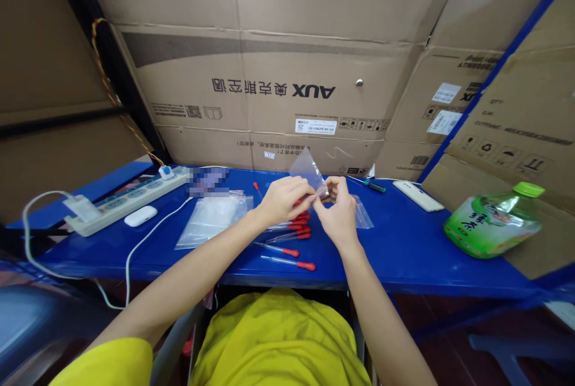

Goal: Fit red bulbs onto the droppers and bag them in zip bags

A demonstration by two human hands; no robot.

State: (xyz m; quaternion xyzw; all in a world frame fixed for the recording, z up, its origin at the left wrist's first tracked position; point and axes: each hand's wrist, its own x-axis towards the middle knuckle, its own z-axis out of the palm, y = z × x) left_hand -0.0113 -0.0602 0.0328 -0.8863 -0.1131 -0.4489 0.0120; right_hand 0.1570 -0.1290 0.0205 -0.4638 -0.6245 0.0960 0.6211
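Both my hands are raised over the blue table point(404, 248) and pinch a small clear plastic bag point(308, 169) between them. My left hand point(284, 198) grips its lower left edge with fingers closed. My right hand point(340, 209) pinches the lower right part. Under my hands lie several clear droppers with red bulbs point(300, 229), two of them point(294, 264) nearer the front edge. A stack of clear plastic bags point(211, 218) lies to the left of my left hand.
A white power strip point(130, 197) with a charger and cable sits at the left, a white earbud case point(141, 216) beside it. A green drink bottle point(492, 221) lies at the right. A white phone point(417, 195) and screwdriver point(372, 184) rest near the cardboard boxes point(278, 74) behind.
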